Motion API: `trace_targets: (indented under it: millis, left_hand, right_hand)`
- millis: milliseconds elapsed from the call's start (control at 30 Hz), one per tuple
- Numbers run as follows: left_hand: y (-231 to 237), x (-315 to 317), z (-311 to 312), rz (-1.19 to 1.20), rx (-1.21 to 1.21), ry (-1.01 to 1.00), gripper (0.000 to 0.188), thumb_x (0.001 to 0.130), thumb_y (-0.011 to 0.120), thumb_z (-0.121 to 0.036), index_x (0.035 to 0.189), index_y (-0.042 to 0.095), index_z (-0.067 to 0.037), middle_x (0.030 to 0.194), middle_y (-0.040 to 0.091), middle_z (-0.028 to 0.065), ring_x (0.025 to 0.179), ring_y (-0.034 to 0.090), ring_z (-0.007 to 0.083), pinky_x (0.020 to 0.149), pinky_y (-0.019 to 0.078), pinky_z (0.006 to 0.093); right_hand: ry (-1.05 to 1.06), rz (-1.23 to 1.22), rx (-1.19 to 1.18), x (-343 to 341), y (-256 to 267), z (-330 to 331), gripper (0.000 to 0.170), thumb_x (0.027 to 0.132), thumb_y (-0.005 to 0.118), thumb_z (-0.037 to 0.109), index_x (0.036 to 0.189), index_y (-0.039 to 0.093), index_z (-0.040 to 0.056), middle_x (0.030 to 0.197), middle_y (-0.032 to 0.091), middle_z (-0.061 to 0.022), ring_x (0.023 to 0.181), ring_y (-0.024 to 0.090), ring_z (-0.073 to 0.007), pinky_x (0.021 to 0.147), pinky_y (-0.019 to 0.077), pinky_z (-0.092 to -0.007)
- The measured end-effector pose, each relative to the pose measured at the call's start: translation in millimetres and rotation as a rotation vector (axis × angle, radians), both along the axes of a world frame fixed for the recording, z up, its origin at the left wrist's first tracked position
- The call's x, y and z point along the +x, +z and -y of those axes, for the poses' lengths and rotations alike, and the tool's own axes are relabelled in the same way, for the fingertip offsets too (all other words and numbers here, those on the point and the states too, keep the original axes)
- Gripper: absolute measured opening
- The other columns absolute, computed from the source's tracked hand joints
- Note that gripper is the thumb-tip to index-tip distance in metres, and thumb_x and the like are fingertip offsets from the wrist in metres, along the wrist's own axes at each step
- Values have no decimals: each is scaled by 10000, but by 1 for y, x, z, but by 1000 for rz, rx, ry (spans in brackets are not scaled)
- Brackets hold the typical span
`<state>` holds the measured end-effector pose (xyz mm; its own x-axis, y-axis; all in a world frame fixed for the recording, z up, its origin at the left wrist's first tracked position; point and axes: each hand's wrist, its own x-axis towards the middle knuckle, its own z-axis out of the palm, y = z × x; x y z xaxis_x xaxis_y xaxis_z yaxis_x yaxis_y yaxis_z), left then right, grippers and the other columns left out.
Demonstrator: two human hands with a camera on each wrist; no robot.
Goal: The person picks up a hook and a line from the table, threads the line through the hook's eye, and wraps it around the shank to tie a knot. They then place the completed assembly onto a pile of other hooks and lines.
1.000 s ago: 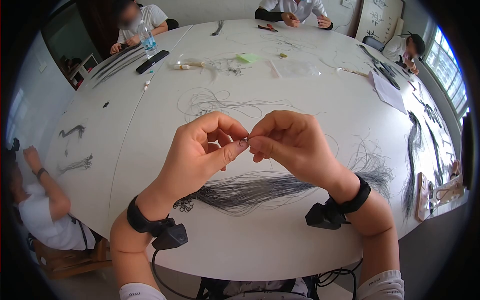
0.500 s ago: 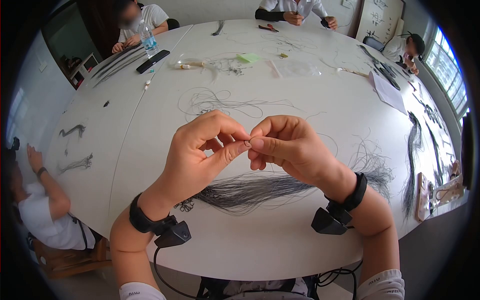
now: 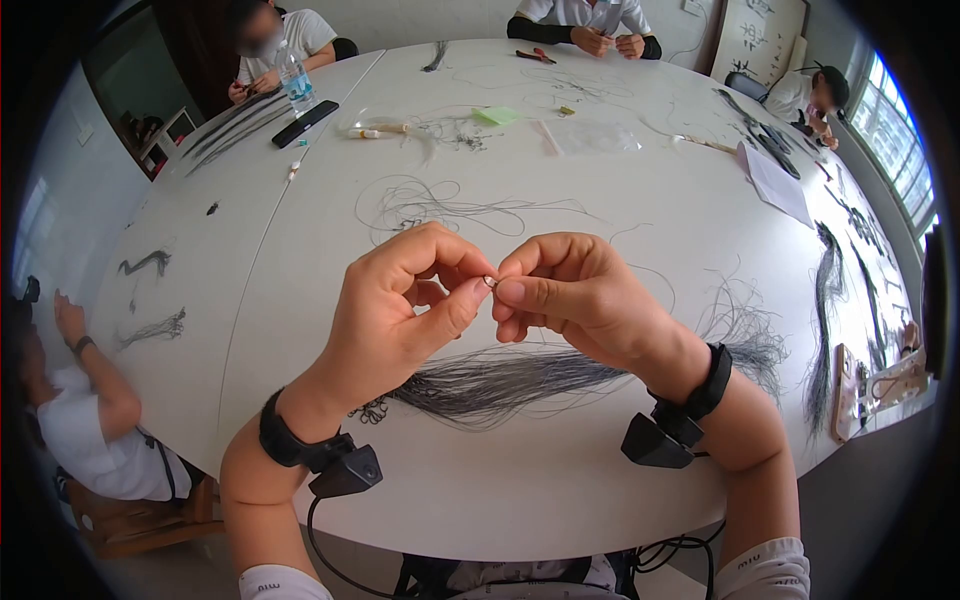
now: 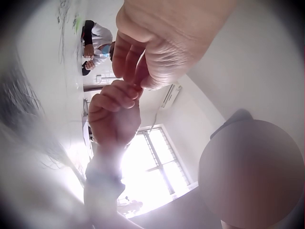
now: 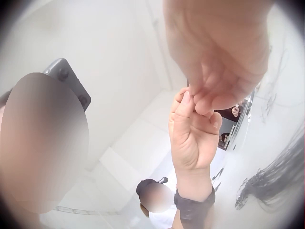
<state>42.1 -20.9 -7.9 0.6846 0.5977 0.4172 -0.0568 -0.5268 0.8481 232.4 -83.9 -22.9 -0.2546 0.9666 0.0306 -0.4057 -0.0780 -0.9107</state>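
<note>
Both hands meet at the fingertips above the table, in front of the body. Thumb and forefinger of my left hand (image 3: 385,300) pinch a small thin wire loop (image 3: 490,282), mostly hidden by the fingertips. From the other side my right hand (image 3: 585,290) pinches at the same spot, its other fingers curled in. In the right wrist view the fingertips of both hands touch, and the loop itself is hidden. Below the hands lies a long bundle of thin dark wires (image 3: 500,385), with looped ends at its left and loose strands fanning out at its right.
Beyond the hands lies a loose tangle of wire (image 3: 425,205) on the white table (image 3: 330,225). Farther off are a water bottle (image 3: 295,80), a black case (image 3: 305,123), a clear plastic bag (image 3: 590,138) and red-handled pliers (image 3: 536,56). Several people sit around the table.
The right hand has turned slightly and its wrist has shifted a little outward. The fingertips still meet at the same place, and the loop shows less than a second ago.
</note>
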Motion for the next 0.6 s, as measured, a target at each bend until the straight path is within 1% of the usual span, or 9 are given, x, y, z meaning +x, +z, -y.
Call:
trace_targets:
  millis: [100,167,400,467,600]
  left_hand:
    - [0,1,1,29,-62,-23,51,852,588,-41,893,601,-12,839,587,20,740,583,58,557,476,173]
    - [1,2,2,29,-57,-25,40,866,558,-26,885,572,6,832,566,31,690,556,73,544,487,197]
    - [1,2,3,45,-78,-32,44,868,554,-26,891,570,8,831,564,33,681,557,73,541,489,198]
    - [-2,2,1,62,-100,-55,62,863,573,-42,905,587,1,845,579,31,717,584,64,552,508,180]
    - [-1,2,1,58,-112,-55,67,866,569,-43,913,580,4,841,583,34,707,584,65,555,514,185]
  right_hand:
    - [-8,-2,5,0,-2,-1,89,866,604,71,905,603,-9,801,643,-108,711,642,-187,654,512,-280]
    - [-15,-5,7,-1,-2,-1,88,865,606,70,903,603,-9,800,644,-108,713,642,-187,655,513,-280]
    - [-27,0,13,-2,-2,0,96,864,609,71,907,598,-14,812,641,-106,713,638,-185,664,514,-278]
    - [-27,5,13,-2,-2,0,98,864,609,73,908,598,-14,814,641,-106,716,637,-185,666,514,-278]
    - [-48,37,40,-3,-5,-1,96,864,611,77,905,600,-9,810,642,-103,720,636,-180,664,508,-273]
